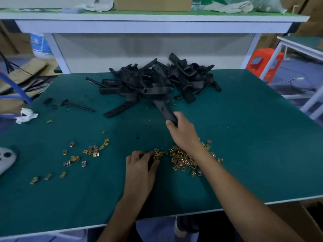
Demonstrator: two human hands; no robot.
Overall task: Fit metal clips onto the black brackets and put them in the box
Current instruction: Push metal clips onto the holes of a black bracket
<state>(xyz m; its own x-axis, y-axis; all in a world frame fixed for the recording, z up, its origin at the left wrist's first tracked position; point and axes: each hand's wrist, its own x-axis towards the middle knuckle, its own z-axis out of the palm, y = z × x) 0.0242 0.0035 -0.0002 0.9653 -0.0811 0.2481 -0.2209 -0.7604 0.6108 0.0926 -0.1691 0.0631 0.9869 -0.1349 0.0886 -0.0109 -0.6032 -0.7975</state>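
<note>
Scanning from the left edge of the green mat [87,198], a grey device [6,158] lies partly out of frame, with a crumpled white tissue [26,115] beyond it near the far-left corner. Loose clips [90,151] of brass-coloured metal lie scattered in small groups across the left half of the mat. The left hand [141,165] rests palm down near the mat's centre with its fingers curled. Its fingertips [147,154] touch a few clips at the left margin of the clip heap [183,158]; whether a clip is pinched between them cannot be told. The heap lies just right of that hand, partly under the right forearm. The right hand [181,131] reaches forward over the heap, fingers and thumb closed round the near end of a black bracket [164,109]. That bracket's far end lies against the bracket pile [157,79], which sits at the back centre of the mat. A cardboard box [293,222] shows below the mat's near-right edge; its inside is not visible.
</note>
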